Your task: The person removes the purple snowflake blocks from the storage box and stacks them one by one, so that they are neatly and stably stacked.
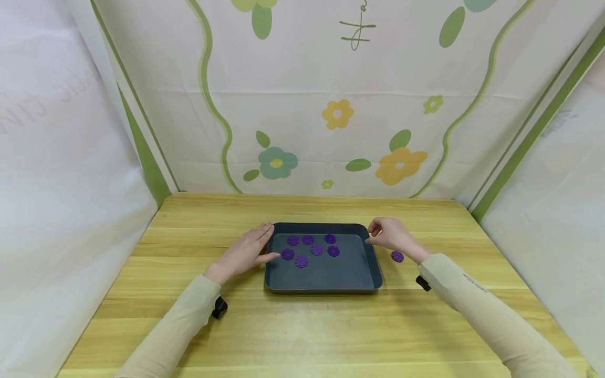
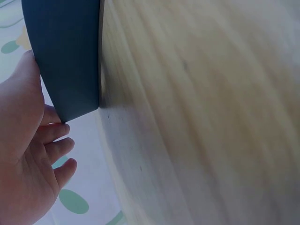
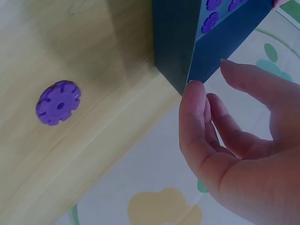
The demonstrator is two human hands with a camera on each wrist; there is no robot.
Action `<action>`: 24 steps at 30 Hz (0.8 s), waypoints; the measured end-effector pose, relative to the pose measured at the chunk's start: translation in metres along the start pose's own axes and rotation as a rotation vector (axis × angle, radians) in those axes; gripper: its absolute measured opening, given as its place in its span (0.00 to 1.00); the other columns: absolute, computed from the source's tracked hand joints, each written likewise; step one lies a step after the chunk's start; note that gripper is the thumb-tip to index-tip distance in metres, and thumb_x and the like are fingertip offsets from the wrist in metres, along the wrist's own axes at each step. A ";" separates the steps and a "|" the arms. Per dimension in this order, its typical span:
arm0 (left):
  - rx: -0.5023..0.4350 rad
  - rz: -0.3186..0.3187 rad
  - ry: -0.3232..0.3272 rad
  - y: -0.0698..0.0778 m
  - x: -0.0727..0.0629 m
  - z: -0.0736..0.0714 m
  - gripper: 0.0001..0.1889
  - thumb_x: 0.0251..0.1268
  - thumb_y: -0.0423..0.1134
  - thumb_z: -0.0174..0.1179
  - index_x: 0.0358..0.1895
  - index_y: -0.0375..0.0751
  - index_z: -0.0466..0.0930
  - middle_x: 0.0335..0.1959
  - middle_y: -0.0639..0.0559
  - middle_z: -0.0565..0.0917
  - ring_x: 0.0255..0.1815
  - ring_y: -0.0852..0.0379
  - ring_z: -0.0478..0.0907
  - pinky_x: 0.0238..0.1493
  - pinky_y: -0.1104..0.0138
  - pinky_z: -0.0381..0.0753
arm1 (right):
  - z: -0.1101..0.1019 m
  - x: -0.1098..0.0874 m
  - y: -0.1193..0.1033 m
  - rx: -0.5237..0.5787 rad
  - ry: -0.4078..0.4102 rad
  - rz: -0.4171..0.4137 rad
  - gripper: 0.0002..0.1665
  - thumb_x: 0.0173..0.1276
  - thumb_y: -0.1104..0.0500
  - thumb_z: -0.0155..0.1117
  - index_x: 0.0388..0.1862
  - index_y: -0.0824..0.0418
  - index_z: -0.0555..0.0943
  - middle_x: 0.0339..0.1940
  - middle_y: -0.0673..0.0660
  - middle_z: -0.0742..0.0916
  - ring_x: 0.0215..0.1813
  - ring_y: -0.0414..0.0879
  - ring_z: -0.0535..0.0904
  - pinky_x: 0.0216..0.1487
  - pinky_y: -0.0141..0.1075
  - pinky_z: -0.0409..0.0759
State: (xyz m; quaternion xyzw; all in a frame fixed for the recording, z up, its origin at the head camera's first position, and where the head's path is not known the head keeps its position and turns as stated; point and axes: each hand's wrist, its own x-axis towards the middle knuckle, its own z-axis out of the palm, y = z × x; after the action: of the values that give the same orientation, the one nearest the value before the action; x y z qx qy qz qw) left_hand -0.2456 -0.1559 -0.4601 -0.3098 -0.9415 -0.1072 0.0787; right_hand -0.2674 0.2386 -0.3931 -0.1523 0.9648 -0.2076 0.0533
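Note:
A dark grey rectangular tray (image 1: 326,283) lies on the wooden table, with several purple notched discs (image 1: 316,250) spread over its left and middle floor. My left hand (image 1: 246,252) rests along the tray's left rim near the far corner, its thumb stretched over the inside. Loosely bent fingers show round that corner in the left wrist view. At the far right corner is my right hand (image 1: 389,234), thumb and forefinger apart with nothing between them. Its forefinger tip overlaps the rim in the right wrist view. Outside the tray lies a purple disc (image 3: 60,103), another disc's edge showing beneath it.
The wooden table (image 1: 302,336) reaches up to a printed fabric backdrop (image 1: 302,121) with flowers. White fabric side panels (image 1: 61,210) flank the table left and right. The loose purple disc sits close to the right wrist.

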 end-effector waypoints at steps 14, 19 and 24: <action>-0.009 -0.003 -0.001 0.000 0.000 0.000 0.43 0.68 0.59 0.58 0.74 0.29 0.61 0.75 0.34 0.65 0.76 0.39 0.64 0.75 0.49 0.68 | 0.010 0.015 -0.016 0.031 -0.030 -0.046 0.14 0.61 0.60 0.72 0.40 0.68 0.82 0.35 0.59 0.88 0.37 0.48 0.83 0.41 0.41 0.83; -0.007 0.003 0.007 -0.001 0.000 0.001 0.42 0.68 0.58 0.59 0.74 0.29 0.62 0.75 0.34 0.65 0.76 0.39 0.64 0.74 0.49 0.68 | 0.014 0.021 -0.020 0.067 -0.047 -0.045 0.14 0.61 0.61 0.72 0.42 0.69 0.82 0.37 0.61 0.88 0.39 0.50 0.84 0.42 0.42 0.85; -0.011 0.008 0.018 -0.001 0.000 0.001 0.42 0.67 0.58 0.60 0.73 0.29 0.62 0.74 0.34 0.66 0.76 0.39 0.64 0.74 0.49 0.68 | 0.018 0.027 -0.024 0.104 -0.073 -0.015 0.15 0.62 0.61 0.72 0.43 0.69 0.82 0.39 0.62 0.88 0.41 0.50 0.85 0.43 0.41 0.85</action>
State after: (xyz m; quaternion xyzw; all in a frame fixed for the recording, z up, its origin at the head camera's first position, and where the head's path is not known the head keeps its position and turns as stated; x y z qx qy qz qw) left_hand -0.2464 -0.1566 -0.4610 -0.3128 -0.9389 -0.1148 0.0860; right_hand -0.2835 0.2025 -0.4010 -0.1642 0.9490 -0.2521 0.0947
